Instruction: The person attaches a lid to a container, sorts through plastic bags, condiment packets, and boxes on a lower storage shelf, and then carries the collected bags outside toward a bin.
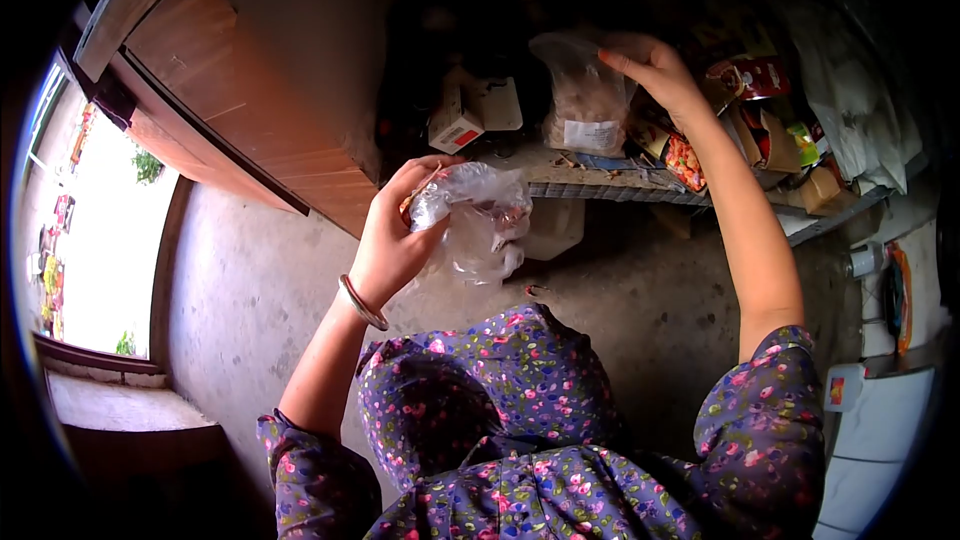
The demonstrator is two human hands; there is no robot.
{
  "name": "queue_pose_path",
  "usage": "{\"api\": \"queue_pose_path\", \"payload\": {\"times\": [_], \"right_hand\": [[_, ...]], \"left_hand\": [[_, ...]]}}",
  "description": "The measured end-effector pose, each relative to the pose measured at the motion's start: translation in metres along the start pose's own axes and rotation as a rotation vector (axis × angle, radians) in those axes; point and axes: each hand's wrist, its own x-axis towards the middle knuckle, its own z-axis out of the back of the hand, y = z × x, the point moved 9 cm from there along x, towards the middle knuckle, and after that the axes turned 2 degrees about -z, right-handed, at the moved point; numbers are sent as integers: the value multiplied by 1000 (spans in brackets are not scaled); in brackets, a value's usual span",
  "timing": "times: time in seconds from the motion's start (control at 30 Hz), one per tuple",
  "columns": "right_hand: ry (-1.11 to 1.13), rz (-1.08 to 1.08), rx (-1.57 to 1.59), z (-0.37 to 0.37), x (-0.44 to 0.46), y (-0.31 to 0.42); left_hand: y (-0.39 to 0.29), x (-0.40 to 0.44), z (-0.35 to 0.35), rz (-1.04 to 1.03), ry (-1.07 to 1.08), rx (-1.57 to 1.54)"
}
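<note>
My left hand [400, 235] is closed around a crumpled clear plastic bag [475, 220], held in front of the shelf's edge. A bit of something reddish shows by its fingers. At the shelf, my right hand [655, 75] grips the upper part of a clear plastic bag of brownish contents [588, 105], which carries a white label low on its front. That bag stands upright on the shelf [545, 175]. Just left of it lie a small white box [456, 128] and a pale flat piece [500, 105].
Colourful packets [685, 160], a red packet [755, 78] and a cardboard box [775, 140] crowd the shelf's right side. A wooden door panel [270, 70] stands at left. Beneath the shelf sits a whitish container [555, 230] on the concrete floor [250, 270].
</note>
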Motion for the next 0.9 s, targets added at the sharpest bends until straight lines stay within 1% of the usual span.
{"api": "queue_pose_path", "payload": {"times": [0.03, 0.07, 0.13, 0.2, 0.23, 0.27, 0.33, 0.37, 0.4, 0.47, 0.53, 0.57, 0.6, 0.67, 0.7, 0.73, 0.83, 0.9], "right_hand": [[-30, 49, -67, 2, 4, 2], [-61, 97, -134, 4, 5, 5], [-92, 91, -117, 8, 7, 4], [-119, 86, -98, 8, 7, 6], [-137, 126, -91, 8, 3, 12], [-154, 166, -84, 8, -1, 19], [-134, 195, -85, 4, -6, 23], [-118, 219, -87, 2, -9, 25], [-119, 218, -87, 2, -12, 27], [-84, 339, -124, -4, -20, 42], [-63, 358, -157, -5, -25, 50], [-39, 380, -188, -7, -27, 55], [-45, 377, -189, -5, -28, 61], [-52, 436, -414, -9, -32, 79], [-63, 534, -583, -12, -34, 92], [-65, 520, -580, -13, -31, 95], [-31, 645, -807, -33, -29, 112], [-19, 635, -805, -41, -20, 109]], "left_hand": [[2, 1, 2, 0, -2, 1], [-4, 3, 0, -106, 29, 202], [-13, 7, -3, -216, 57, 406], [0, 13, -13, -37, 177, 327], [5, 18, -13, 6, 116, 303], [6, 25, -17, 6, 114, 304], [2, 44, -15, -40, -5, 202], [-8, 55, -14, -135, -103, 201], [-16, 67, -16, -185, -123, 228], [-4, 95, -24, -248, -137, 194], [6, 120, -36, -113, 20, 95], [7, 129, -36, -133, 13, 200], [7, 136, -37, -136, 19, 198], [4, 144, -39, -189, 34, 258], [-5, 146, -39, -227, 38, 337], [-11, 149, -41, -250, 50, 370], [-33, 152, -50, -378, 97, 528], [-40, 151, -54, -388, 104, 566]]}}
